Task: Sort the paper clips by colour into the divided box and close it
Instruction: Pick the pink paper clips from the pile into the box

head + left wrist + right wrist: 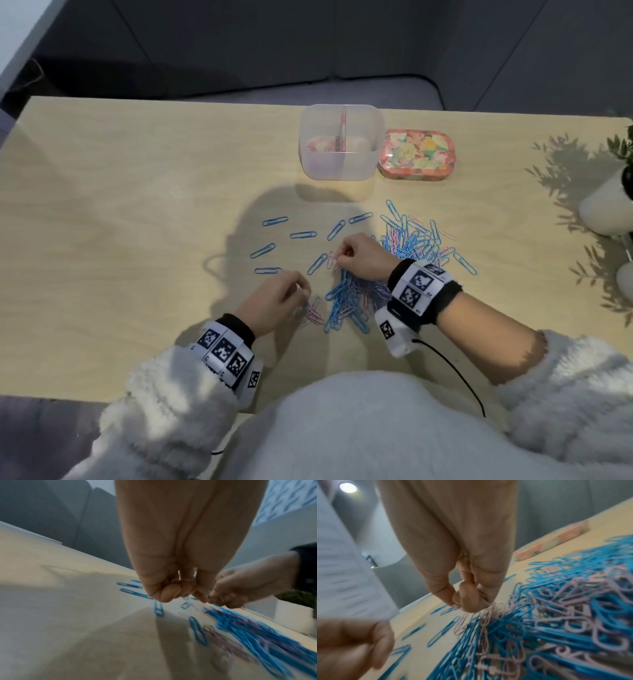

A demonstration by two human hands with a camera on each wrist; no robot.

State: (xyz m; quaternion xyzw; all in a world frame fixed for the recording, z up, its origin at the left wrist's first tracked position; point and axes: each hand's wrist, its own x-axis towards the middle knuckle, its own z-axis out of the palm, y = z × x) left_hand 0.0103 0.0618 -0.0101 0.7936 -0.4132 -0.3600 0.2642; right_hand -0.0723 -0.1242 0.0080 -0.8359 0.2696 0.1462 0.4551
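Wooden table [137, 192]: both hands' fingers curl tight, left hand [274, 301] and right hand [359, 257] pinching pink clips [488, 609].

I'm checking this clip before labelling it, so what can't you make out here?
- Head view: divided box, frosted walls blur its contents.
- Left wrist view: left hand, curled fingers hide what it holds.
- Right wrist view: right hand, motion blur hides which clips it pinches.
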